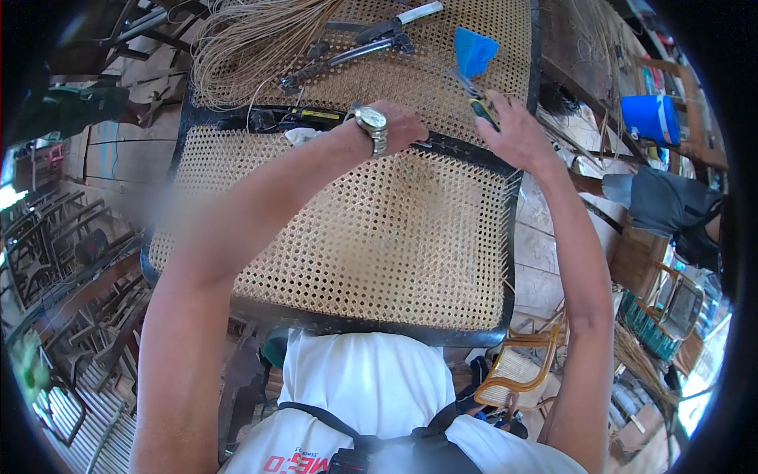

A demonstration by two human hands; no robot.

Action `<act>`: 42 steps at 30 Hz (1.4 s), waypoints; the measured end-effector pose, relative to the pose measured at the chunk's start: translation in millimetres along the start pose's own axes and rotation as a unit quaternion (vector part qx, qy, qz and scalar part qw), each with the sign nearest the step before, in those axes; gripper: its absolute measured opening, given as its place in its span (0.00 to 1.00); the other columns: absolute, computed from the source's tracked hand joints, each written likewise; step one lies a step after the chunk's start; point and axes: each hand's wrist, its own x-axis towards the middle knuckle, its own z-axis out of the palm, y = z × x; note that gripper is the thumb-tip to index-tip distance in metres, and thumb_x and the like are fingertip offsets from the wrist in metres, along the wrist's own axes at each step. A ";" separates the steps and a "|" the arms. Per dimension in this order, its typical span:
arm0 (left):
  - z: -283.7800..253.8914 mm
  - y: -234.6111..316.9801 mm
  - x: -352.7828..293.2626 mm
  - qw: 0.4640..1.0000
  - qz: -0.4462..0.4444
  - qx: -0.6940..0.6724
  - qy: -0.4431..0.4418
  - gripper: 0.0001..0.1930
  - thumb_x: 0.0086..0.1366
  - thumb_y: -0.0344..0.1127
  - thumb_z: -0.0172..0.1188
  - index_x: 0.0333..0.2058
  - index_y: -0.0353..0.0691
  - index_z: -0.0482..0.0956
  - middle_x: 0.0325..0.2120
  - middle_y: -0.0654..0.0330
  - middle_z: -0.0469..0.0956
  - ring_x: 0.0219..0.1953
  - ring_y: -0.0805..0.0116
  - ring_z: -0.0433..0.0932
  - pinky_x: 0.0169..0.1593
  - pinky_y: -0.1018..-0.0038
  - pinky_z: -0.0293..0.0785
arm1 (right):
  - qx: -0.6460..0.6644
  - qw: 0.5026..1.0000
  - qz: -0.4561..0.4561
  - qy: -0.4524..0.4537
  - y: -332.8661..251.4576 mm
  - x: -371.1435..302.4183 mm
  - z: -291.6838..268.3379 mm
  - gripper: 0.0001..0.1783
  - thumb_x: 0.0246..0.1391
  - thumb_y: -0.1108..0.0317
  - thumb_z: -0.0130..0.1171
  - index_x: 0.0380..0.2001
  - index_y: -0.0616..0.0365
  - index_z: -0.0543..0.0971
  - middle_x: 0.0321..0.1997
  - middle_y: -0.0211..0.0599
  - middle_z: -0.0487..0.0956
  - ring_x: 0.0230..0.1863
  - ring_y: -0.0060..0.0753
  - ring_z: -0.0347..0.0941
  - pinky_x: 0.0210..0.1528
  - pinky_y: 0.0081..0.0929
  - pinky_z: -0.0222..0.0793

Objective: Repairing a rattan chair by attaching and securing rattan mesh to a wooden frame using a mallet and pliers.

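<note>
Gripped in the right hand (517, 130) is a yellow-handled tool (483, 108), applied at the 1 o'clock corner of the cane panel (355, 237). Left hand (404, 125) is pressed flat on the black frame (474, 150), holding nothing. Weaving appears largely complete; edge work seemingly remains. Loose cane strands (253, 39) lie at 11 o'clock.

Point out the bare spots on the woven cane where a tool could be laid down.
Free: the near cane panel, between its black frame and the left forearm. Crowded: the far panel, with the loose cane bundle, pliers, knife and blue scrap.
</note>
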 end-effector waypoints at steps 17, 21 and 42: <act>-31.3 31.5 21.7 0.977 -0.045 0.068 -0.196 0.13 0.61 0.32 0.61 0.45 0.37 0.83 0.45 0.47 0.80 0.47 0.49 0.82 0.47 0.59 0.80 | 0.324 0.905 0.076 -0.265 -15.9 -100.5 -0.8 0.37 0.47 0.59 0.59 0.61 0.63 0.68 0.45 0.48 0.78 0.50 0.39 0.76 0.57 0.33 0.70; -37.6 22.8 23.8 0.976 -0.100 0.012 -0.194 0.11 0.62 0.34 0.60 0.40 0.38 0.85 0.34 0.50 0.84 0.41 0.53 0.83 0.46 0.59 0.79 | 0.199 0.957 -0.066 -0.199 -14.2 -95.6 8.6 0.39 0.43 0.63 0.63 0.62 0.61 0.69 0.50 0.50 0.78 0.52 0.45 0.75 0.59 0.35 0.69; 13.5 -18.4 1.1 0.916 -0.265 -0.295 0.053 0.12 0.58 0.46 0.67 0.34 0.44 0.86 0.32 0.54 0.85 0.35 0.57 0.83 0.42 0.63 0.76 | 0.261 0.932 -0.008 -0.252 -45.4 -43.5 9.7 0.33 0.45 0.52 0.66 0.54 0.57 0.77 0.45 0.46 0.83 0.46 0.41 0.80 0.53 0.32 0.72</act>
